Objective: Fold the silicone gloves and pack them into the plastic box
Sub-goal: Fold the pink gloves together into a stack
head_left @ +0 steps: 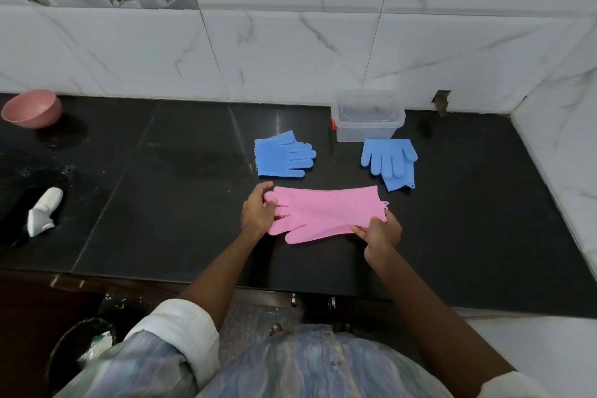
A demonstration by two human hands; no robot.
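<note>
Pink glove (326,213) lies stretched flat across the black counter (161,203), near the front edge, fingers pointing left, cuff to the right. Left hand (258,212) grips the fingertip end, thumb over the top and fingers curled around the glove's fingers. Right hand (379,233) pinches the cuff's near corner between thumb and fingers.

Folded blue glove (284,155) sits just beyond the pink one, toward the left, fingers pointing right. Second blue glove (391,160) is farther right, fingers pointing near-left, doubled over its own cuff.

Clear plastic box (366,119) stands open against the tiled wall (290,42), just beyond the second blue glove; nothing visible inside.

Pink bowl (32,110) far left by the wall. White object (43,212) at left, unclear what it is.
</note>
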